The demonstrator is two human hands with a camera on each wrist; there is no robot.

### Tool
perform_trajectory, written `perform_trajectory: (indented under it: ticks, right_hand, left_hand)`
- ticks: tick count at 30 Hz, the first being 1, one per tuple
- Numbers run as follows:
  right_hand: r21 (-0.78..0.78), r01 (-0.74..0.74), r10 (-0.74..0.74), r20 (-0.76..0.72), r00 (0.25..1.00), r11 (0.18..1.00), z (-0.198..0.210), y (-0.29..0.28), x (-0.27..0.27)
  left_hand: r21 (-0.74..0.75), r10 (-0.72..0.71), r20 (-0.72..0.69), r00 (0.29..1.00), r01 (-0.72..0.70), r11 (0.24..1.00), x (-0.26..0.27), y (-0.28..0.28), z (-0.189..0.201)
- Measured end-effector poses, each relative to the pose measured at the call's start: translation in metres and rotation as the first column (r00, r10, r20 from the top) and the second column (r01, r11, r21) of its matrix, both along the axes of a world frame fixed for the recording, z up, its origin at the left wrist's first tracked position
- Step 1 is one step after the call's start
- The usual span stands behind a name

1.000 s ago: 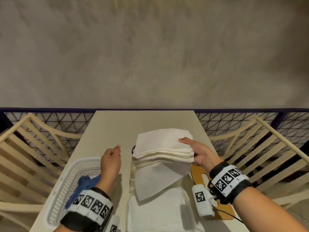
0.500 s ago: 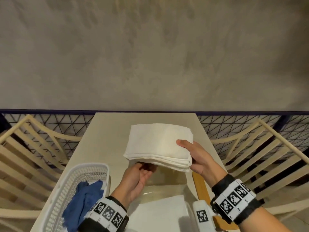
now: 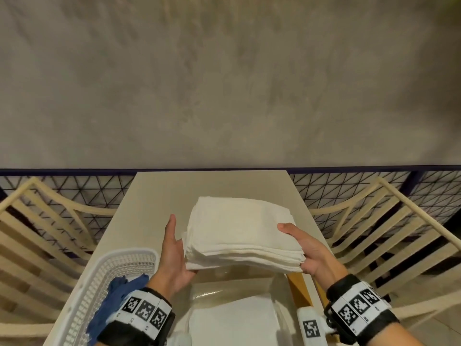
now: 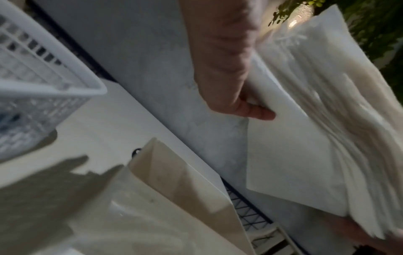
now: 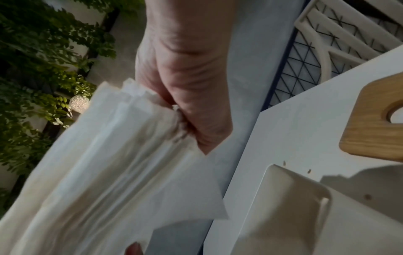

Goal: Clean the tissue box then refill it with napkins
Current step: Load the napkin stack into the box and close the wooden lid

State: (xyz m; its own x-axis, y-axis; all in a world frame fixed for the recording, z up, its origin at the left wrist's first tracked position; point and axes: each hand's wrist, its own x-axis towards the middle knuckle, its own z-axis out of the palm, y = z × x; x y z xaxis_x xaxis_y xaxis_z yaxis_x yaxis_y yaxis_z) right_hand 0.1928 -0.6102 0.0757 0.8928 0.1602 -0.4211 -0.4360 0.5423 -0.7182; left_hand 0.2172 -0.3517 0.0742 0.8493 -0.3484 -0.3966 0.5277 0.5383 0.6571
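Observation:
A thick stack of white napkins [image 3: 239, 233] hangs between my two hands just above the clear tissue box [image 3: 219, 288]. My left hand [image 3: 174, 250] cups the stack's left edge, thumb straight up beside it and fingers beneath. My right hand [image 3: 309, 248] pinches the right edge, thumb on top and fingers below. In the left wrist view one fingertip of the left hand [image 4: 222, 69] lies against the stack [image 4: 305, 155], with the box [image 4: 174, 181] below. The right wrist view shows the right hand [image 5: 187, 86] gripping the stack's corner [image 5: 98, 172] beside the box [image 5: 283, 207].
A wooden lid [image 3: 298, 288] lies right of the box. More white napkins [image 3: 232, 320] sit at the near edge. On the left, a white basket [image 3: 124, 253] holds a blue cloth [image 3: 117, 300]. Slatted chairs [image 3: 50, 233] [image 3: 374, 233] flank the narrow table [image 3: 212, 186].
My left hand came up from under the stack near the box and now holds the stack's left edge. The stack sits level between both hands.

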Motion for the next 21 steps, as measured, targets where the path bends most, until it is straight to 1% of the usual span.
perform_trajectory:
  ticks: [2,3,4,7,9,11,13,15,17,18,19,21]
  right_hand:
    - [-0.033,-0.055,0.056,0.022,0.998,0.998,0.000,-0.001,-0.002]
    - [-0.051,-0.072,0.074,0.035,0.997,0.996,-0.001,-0.001,-0.003]
    - [-0.059,-0.079,0.083,0.053,0.995,0.995,-0.001,-0.001,-0.004]
    - [-0.054,-0.075,0.080,0.111,0.991,0.996,-0.001,-0.002,-0.009]
    - [-0.072,-0.077,0.086,0.120,0.989,0.994,0.000,0.000,-0.011]
    - [-0.118,-0.076,0.088,0.104,0.991,0.990,0.000,-0.001,-0.011]
    - [-0.182,-0.072,0.083,0.053,0.995,0.981,0.000,-0.001,-0.011]
    - [-0.212,-0.067,0.070,0.007,0.998,0.975,0.000,-0.001,-0.012]
    - [-0.234,-0.059,0.054,-0.030,0.998,0.970,-0.002,-0.002,-0.013]
    - [-0.236,-0.070,0.061,-0.045,0.997,0.969,-0.004,-0.003,-0.013]
    - [-0.226,-0.082,0.070,-0.058,0.996,0.971,-0.006,-0.004,-0.014]
    - [-0.167,-0.081,0.070,-0.070,0.995,0.983,-0.014,-0.006,-0.018]
  left_hand:
    - [0.078,-0.110,0.016,0.994,0.108,0.991,-0.002,0.001,0.002]
    - [0.102,-0.131,0.021,0.991,0.128,0.986,-0.003,0.002,0.002]
    - [0.107,-0.122,0.024,0.992,0.119,0.987,-0.003,0.004,0.001]
    - [0.048,-0.088,0.007,0.996,0.088,0.995,-0.007,0.003,0.000]
    - [0.070,-0.087,0.000,0.996,0.087,0.994,-0.009,0.002,-0.003]
    - [0.062,-0.116,-0.010,0.993,0.116,0.991,-0.010,0.003,-0.004]
    - [0.028,-0.138,-0.015,0.990,0.138,0.990,-0.010,0.005,-0.004]
    - [0.029,-0.154,0.002,0.988,0.154,0.988,-0.012,0.005,-0.004]
    - [0.082,-0.166,0.028,0.986,0.163,0.983,-0.013,0.003,-0.004]
    - [0.138,-0.181,0.041,0.983,0.174,0.975,-0.012,0.002,-0.006]
    - [0.189,-0.198,0.052,0.979,0.185,0.964,-0.012,0.001,-0.008]
    - [0.240,-0.202,0.072,0.977,0.180,0.954,-0.011,0.000,-0.008]
